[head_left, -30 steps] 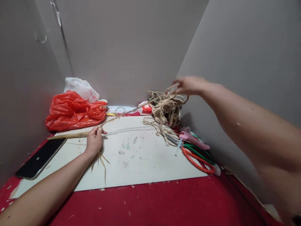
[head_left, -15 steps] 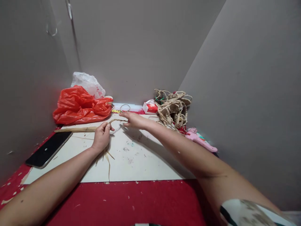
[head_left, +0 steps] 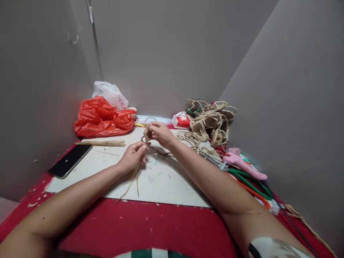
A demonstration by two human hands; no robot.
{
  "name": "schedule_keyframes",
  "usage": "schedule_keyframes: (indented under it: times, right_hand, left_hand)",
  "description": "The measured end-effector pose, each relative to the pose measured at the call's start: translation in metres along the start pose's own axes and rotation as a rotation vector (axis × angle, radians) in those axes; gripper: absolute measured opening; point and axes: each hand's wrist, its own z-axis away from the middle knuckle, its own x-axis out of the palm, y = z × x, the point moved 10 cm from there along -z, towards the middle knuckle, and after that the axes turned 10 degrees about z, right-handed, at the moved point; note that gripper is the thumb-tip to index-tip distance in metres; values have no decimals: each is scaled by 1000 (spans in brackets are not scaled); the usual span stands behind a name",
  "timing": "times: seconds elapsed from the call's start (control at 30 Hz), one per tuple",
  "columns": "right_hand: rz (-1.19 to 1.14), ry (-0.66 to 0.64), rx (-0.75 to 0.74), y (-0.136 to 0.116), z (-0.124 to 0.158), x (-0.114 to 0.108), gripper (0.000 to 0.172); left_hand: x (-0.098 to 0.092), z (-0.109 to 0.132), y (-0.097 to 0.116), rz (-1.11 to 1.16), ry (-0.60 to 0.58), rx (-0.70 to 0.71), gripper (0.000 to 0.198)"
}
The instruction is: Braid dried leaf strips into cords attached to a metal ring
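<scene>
Above the white board [head_left: 163, 182], both hands close on one braided straw cord [head_left: 145, 134]. My left hand [head_left: 132, 156] pinches the lower part of the cord, and loose straw ends [head_left: 133, 179] hang beneath it. Slightly higher and to the right, my right hand [head_left: 160, 134] grips the looped upper part between thumb and fingers. A thin twisted length trails right, under the right wrist. The fingertips partly cover the cord where they meet it.
At left lie a phone [head_left: 71, 161], flat straw strips [head_left: 103, 143] and a red plastic bag [head_left: 103, 118]. To the right are a heap of straw cord [head_left: 209, 122], a tissue pack [head_left: 180, 121], a pink glue gun [head_left: 243, 164] and green cords [head_left: 251, 182]. Grey walls enclose the table.
My right hand has closed on the cord, having been spread beside its end. The cord is now bunched in a loop between the hands. The view has shifted, showing more on the right.
</scene>
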Motion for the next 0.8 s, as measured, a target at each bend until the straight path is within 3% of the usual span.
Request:
schedule_keyframes:
  times: [0.1,0.27,0.4,0.53,0.7,0.8]
  right_hand:
    - [-63,-61,27,-7,6,2,5]
    - [-143,-78,175,9,-3,-11,6]
    - [-176,-83,248,28,-12,-22,5]
    - [-196,-131,305,44,-12,-30,7]
    - [-155,-353,290,50,-7,-25,15]
    - [-88,-334,289,59,-5,-28,22]
  left_hand:
    - [5,-1,10,-88,3,72,27]
    - [-5,-3,66,-547,193,581,25]
    - [7,-14,71,-896,145,799,15]
    - [8,-25,54,-1028,103,813,14]
    - [-4,-32,45,-1002,97,737,16]
    - [-4,-32,43,-1000,93,712,16]
